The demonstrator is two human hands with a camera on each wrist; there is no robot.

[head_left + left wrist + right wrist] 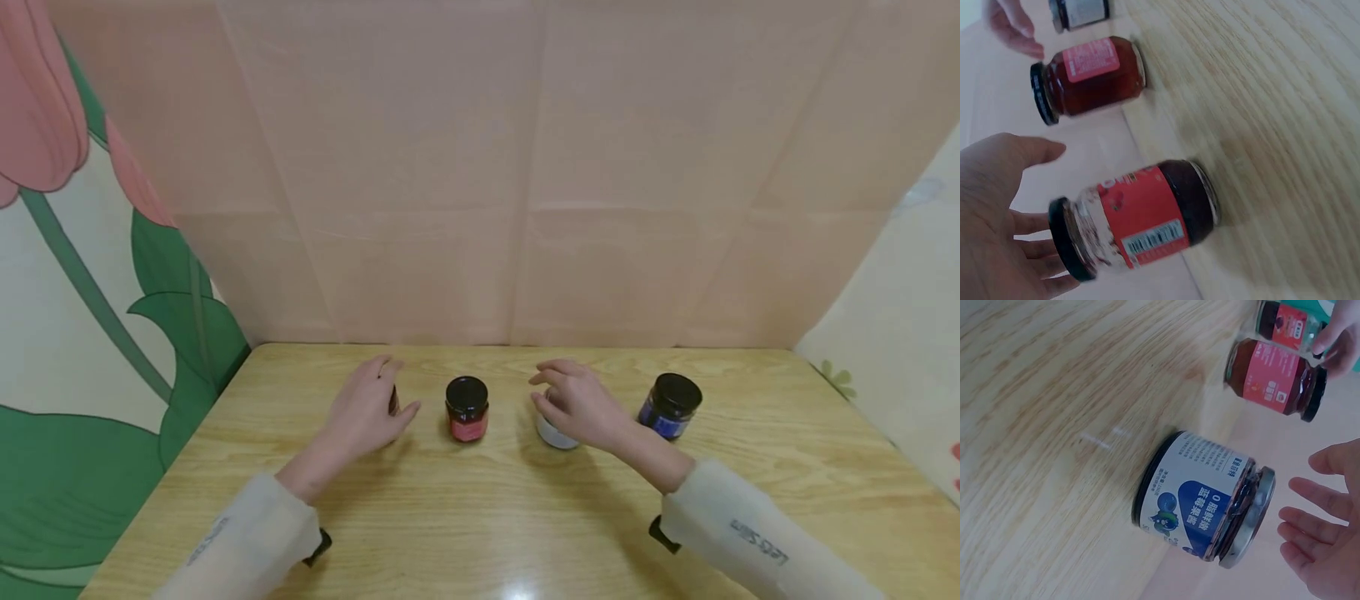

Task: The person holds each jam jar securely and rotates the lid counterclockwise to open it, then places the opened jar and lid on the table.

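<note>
My left hand [365, 410] hovers around the lid of a jam jar [1141, 219] with a red label and barcode, thumb held apart from the fingers. Most of that jar is hidden behind the hand in the head view. Over on the right, my right hand [585, 406] reaches above a blueberry jam jar [1194, 494] with a white and blue label and a silver lid. Its loosely bent fingers stand off the lid in the right wrist view. Between the two hands stands a jam jar [467, 410] with a pink label and black lid, upright and untouched.
A dark-lidded jar [670, 406] with a blue label stands right of my right hand. All the jars are on a wood-grain table [450, 517]. Behind its far edge hangs a pinkish cloth [405, 175]; a tulip-patterned covering [82, 292] lies along the left.
</note>
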